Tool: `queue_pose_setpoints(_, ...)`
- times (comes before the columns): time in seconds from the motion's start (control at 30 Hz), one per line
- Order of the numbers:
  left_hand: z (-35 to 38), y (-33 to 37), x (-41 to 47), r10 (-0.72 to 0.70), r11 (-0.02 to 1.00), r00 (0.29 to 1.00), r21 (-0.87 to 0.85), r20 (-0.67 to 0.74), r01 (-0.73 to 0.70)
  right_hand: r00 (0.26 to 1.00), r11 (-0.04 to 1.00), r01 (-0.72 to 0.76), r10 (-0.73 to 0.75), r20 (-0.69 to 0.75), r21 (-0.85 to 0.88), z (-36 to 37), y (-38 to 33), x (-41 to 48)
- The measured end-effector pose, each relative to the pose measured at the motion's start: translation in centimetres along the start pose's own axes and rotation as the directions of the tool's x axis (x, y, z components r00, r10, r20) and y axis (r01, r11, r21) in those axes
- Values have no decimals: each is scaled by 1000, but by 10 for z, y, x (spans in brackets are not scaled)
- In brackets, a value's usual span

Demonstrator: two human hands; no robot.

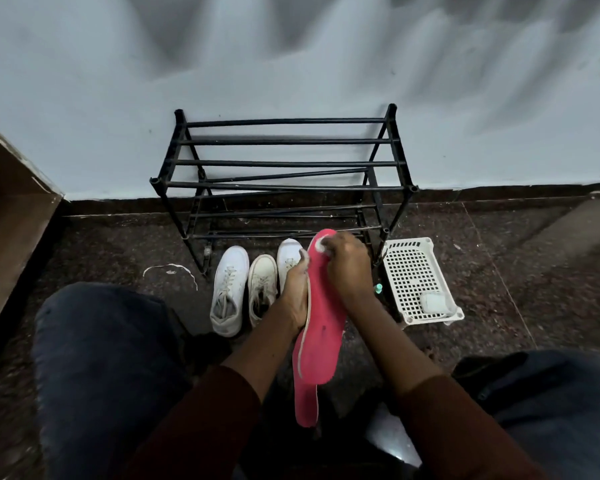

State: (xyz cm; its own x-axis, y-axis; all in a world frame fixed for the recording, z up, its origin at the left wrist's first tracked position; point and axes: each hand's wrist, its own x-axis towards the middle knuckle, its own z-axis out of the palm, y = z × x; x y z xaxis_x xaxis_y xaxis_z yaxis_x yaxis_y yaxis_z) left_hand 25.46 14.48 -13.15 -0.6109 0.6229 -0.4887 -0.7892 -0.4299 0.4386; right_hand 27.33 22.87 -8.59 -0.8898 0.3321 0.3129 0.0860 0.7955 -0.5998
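Dark floor (118, 244) before a black shoe rack (284, 163): a person's left hand (297, 289) grips a pink insole (323, 320) mid-air by its edge; the right hand (347, 268) pinches a white wad (321, 246) on its toe. Even, well-braced strokes should clean best.

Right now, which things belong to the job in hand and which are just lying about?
In use: pink insole, held by the left hand; white wad, pressed on its toe end by the right hand.
Lying about: three white sneakers, black shoe rack, white plastic basket with a white pad inside, loose white string on the floor.
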Motion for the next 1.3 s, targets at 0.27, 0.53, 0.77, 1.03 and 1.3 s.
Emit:
queue_pose_setpoints(0.27, -26, -3, 11, 25, 970, 999, -242, 43, -14, 959, 944, -181, 107, 262, 275, -9, 14, -136)
queue_pose_setpoints(0.53, -54, -39, 25, -31, 999, 973, 10, -227, 35, 560, 311, -822, 596, 575, 478, -6, 57, -115)
queue_pose_setpoints(0.77, -128, -128, 85, -27, 823, 860, 477, -509, 308, 251, 147, -966, 715, 652, 211, 60, 125, -149)
queue_pose_setpoints(1.03, -167, -191, 96, -209, 562, 768, 569, -605, 601, 33, 76, -996, 797, 603, -46, 120, 210, -203)
queue_pose_setpoints(1.3, -192, -229, 121, 55, 237, 783, 770, -619, 592, 138, 413, -818, 817, 559, -401, 152, 244, -220)
